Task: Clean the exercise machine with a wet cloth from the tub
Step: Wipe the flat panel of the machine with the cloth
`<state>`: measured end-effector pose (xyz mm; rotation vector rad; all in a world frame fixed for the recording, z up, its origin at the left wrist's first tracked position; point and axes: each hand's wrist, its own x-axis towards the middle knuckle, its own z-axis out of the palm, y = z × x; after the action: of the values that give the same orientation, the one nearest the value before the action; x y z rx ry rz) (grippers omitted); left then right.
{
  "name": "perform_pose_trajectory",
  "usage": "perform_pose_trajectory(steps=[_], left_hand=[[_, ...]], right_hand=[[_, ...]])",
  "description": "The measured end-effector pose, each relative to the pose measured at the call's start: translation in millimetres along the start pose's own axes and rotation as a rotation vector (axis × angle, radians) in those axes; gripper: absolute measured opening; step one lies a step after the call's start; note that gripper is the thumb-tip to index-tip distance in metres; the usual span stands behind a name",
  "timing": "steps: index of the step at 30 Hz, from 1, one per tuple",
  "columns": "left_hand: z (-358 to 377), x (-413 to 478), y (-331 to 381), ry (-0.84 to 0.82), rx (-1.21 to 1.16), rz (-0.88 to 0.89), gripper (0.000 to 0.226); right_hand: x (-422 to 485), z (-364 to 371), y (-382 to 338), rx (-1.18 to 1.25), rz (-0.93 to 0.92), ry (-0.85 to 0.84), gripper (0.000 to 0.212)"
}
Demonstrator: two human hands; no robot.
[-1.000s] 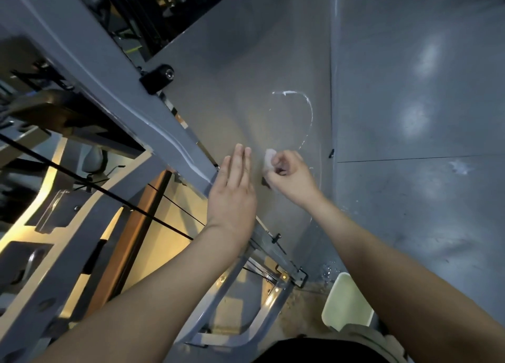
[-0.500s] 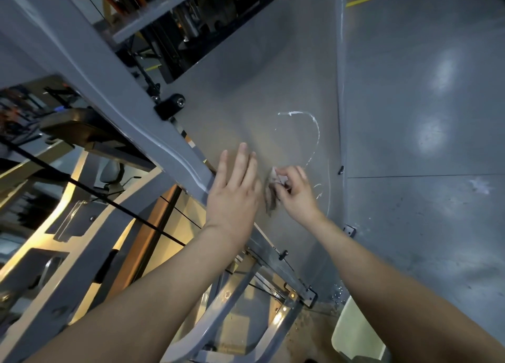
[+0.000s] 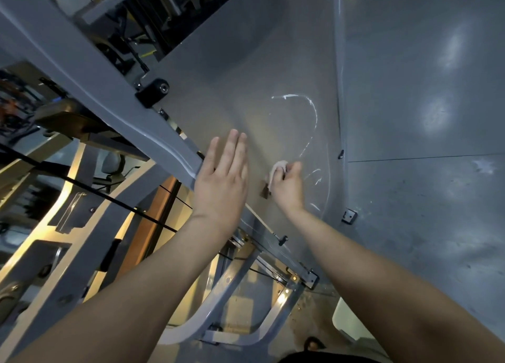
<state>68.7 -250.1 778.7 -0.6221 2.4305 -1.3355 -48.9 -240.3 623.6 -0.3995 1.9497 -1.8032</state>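
Note:
A grey exercise machine fills the view, with a smooth grey shroud panel [image 3: 246, 75] and a slanted frame beam [image 3: 90, 81]. My right hand [image 3: 287, 187] is shut on a small white wet cloth [image 3: 276, 171] and presses it against the panel. White wet streaks [image 3: 311, 111] arc across the panel above and right of the cloth. My left hand [image 3: 222, 176] lies flat and open on the panel beside the beam, fingers together. A pale tub [image 3: 352, 324] shows at the bottom right, partly hidden by my right forearm.
A black roller knob [image 3: 153, 92] sticks out of the beam above my left hand. A thin black cable [image 3: 109, 196] runs diagonally behind the frame. Grey floor [image 3: 423, 116] stretches to the right. A bracket [image 3: 349, 215] fixes the panel's edge low down.
My right hand has shifted the cloth slightly over the panel, leaving new wet streaks to its right. My left hand has stayed flat on the panel. The view has tilted a little.

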Motion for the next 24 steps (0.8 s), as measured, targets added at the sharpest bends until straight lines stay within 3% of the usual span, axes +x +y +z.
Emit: perform_pose_trajectory(steps=[4, 6, 10, 12, 17, 19, 22, 24], left_hand=[[-1, 0, 3, 0.007, -0.008, 0.0, 0.077], [0, 1, 3, 0.016, -0.009, -0.004, 0.078], [1, 1, 2, 0.018, -0.008, -0.011, 0.08], [2, 1, 1, 0.035, -0.017, -0.026, 0.081], [7, 2, 1, 0.074, -0.065, -0.038, 0.074], [7, 1, 1, 0.062, -0.068, -0.032, 0.074], [3, -1, -1, 0.052, -0.057, -0.03, 0.073], [2, -2, -1, 0.048, -0.058, -0.028, 0.071]], right_hand=[[6, -3, -54, 0.107, -0.221, 0.06, 0.011], [5, 0, -46, 0.083, -0.279, 0.029, 0.006], [-9, 1, 6, -0.097, 0.028, -0.034, 0.013], [-8, -1, -6, -0.039, 0.056, -0.034, 0.012], [4, 5, -58, 0.029, -0.439, -0.006, 0.017], [-3, 7, -32, -0.052, -0.371, -0.037, 0.023], [-18, 3, 4, -0.035, -0.054, -0.139, 0.033], [-18, 6, -9, -0.006, -0.077, -0.109, 0.032]])
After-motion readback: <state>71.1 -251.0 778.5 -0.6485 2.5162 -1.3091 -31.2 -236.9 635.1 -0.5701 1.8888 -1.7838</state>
